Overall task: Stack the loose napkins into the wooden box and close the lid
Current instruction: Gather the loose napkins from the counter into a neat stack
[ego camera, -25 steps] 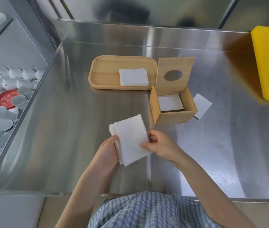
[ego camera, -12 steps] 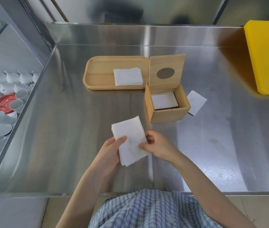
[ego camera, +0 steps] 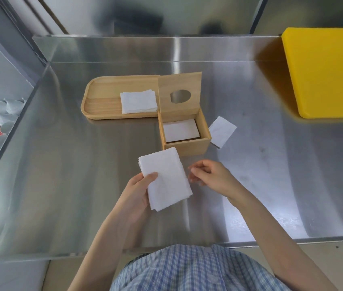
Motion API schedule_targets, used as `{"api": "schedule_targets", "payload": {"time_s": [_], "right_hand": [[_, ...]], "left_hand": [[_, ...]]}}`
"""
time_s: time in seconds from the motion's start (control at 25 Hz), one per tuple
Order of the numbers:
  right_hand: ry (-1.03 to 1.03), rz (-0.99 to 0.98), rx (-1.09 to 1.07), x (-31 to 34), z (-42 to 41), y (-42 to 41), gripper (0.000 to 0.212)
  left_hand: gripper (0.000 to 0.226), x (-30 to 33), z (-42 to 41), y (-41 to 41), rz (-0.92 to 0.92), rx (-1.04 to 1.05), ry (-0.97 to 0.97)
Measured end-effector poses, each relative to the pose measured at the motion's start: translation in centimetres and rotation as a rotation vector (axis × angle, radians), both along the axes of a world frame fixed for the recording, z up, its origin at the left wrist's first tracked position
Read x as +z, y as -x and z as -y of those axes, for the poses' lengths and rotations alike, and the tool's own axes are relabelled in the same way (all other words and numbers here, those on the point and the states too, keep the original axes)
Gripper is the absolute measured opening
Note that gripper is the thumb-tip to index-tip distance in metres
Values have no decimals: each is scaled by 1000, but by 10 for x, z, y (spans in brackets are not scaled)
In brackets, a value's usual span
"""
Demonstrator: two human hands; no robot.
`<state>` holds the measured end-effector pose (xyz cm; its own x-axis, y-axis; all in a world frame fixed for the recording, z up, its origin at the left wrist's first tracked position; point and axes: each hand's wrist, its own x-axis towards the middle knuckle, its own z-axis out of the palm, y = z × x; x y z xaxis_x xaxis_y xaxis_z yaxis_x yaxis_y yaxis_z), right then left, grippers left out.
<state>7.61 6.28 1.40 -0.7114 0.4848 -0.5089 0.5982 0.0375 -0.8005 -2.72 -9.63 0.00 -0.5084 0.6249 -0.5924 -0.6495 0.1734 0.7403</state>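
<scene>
White napkin stack (ego camera: pixel 165 179) pinched by left grip (ego camera: pixel 137 192) near open wooden box (ego camera: pixel 185 133); right grip (ego camera: pixel 210 175) loose, empty.

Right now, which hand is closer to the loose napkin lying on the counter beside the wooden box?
Right. The right hand is empty, just below and left of the loose napkin. The left hand sits farther left, holding a napkin stack in front of the wooden box.

Blue-and-white checked shirt (ego camera: pixel 197 269), bare forearms
</scene>
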Motion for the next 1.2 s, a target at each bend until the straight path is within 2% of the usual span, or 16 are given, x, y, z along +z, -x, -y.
{"api": "schedule_targets", "payload": {"time_s": [0.2, 0.32, 0.44, 0.6, 0.76, 0.88, 1.08, 1.2], "right_hand": [[-141, 3, -147, -7, -54, -10, 13], [-305, 84, -226, -18, -87, 0, 24], [-373, 155, -279, -32, -112, 18, 37], [-461, 267, -237, -53, -133, 40, 58], [-486, 392, -207, -60, -148, 50, 64], [-419, 364, -210, -64, -155, 51, 62], [-507, 384, -203, -66, -147, 51, 45], [-510, 230, -265, -65, -138, 49, 30]], "left_hand": [[19, 11, -29, -3, 0, 34, -24], [18, 14, -45, -2, 2, 46, -31], [19, 16, -58, 0, -1, 26, -27], [20, 16, -73, 5, 14, 5, -12], [20, 16, -83, 10, 45, 11, 3], [19, 18, -87, 10, 95, 34, -15], [18, 19, -88, 9, 93, 29, -1], [19, 19, -84, 8, 71, 11, -12]]}}
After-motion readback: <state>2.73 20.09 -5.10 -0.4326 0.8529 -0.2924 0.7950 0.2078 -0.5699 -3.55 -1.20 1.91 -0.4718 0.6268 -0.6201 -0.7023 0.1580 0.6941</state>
